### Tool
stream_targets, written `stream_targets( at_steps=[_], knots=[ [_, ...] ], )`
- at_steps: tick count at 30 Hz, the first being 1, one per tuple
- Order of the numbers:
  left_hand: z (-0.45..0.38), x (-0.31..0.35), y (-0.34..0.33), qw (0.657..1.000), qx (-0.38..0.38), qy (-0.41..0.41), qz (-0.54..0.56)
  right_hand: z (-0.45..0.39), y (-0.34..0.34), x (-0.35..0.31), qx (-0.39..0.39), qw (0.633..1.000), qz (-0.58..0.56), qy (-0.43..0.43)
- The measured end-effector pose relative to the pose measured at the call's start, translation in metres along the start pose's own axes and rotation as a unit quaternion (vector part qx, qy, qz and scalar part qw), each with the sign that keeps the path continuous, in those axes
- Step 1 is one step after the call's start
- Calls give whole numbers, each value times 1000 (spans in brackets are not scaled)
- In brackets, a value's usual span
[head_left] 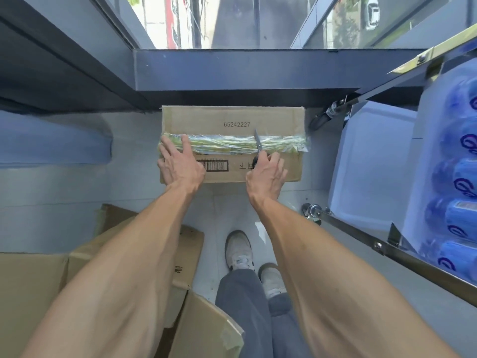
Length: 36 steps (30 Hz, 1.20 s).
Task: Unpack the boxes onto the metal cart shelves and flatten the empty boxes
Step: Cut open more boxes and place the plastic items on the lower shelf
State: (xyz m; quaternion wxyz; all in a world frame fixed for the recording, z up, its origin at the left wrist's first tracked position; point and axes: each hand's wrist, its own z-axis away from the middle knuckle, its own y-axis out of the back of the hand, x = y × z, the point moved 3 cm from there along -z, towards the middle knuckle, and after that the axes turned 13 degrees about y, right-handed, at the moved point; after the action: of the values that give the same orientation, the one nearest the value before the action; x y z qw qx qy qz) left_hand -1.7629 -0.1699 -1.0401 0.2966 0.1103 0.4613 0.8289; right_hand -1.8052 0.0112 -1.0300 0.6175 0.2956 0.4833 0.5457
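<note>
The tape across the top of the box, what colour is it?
Clear tape with green and yellow streaks, seen in the head view.

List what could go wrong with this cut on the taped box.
1. The scissors blade points across the tape strip while the left hand presses flat on that same strip; a slip along the seam could reach its fingers.
2. The right hand may drive the blade too deep through the cardboard box, possibly nicking the hidden contents.
</note>
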Motion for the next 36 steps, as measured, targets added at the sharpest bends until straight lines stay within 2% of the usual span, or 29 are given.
stream_targets(
  at_steps=[7, 10, 16, 19, 21, 25, 27, 31, 34, 36],
  knots=[
    [57, -45, 45, 996, 12, 21, 82, 46, 24, -30, -128, 990, -44, 46],
    [83, -84, 53, 994, 40, 30, 97, 77, 33, -50, -167, 980, -39, 102],
    [166, -188, 27, 974, 18, 146, 170, 174, 35, -86, -222, 949, -39, 222],
    [218, -242, -8, 961, -26, 204, 186, 230, 21, -97, -264, 914, -20, 307],
    [250, -276, -36, 956, -61, 239, 157, 270, 6, -105, -289, 886, -1, 363],
    [309, -328, -98, 939, -138, 292, 118, 353, -40, -106, -367, 842, 35, 394],
    [338, -343, -132, 934, -186, 289, 99, 387, -64, -95, -378, 809, 108, 436],
    [375, -357, -182, 927, -246, 261, 111, 411, -84, -82, -325, 751, 242, 521],
    [396, -366, -200, 928, -255, 248, 114, 420, -93, -77, -367, 719, 301, 508],
    [402, -376, -205, 941, -224, 238, 90, 425, -97, -73, -376, 695, 336, 512]
  ],
)
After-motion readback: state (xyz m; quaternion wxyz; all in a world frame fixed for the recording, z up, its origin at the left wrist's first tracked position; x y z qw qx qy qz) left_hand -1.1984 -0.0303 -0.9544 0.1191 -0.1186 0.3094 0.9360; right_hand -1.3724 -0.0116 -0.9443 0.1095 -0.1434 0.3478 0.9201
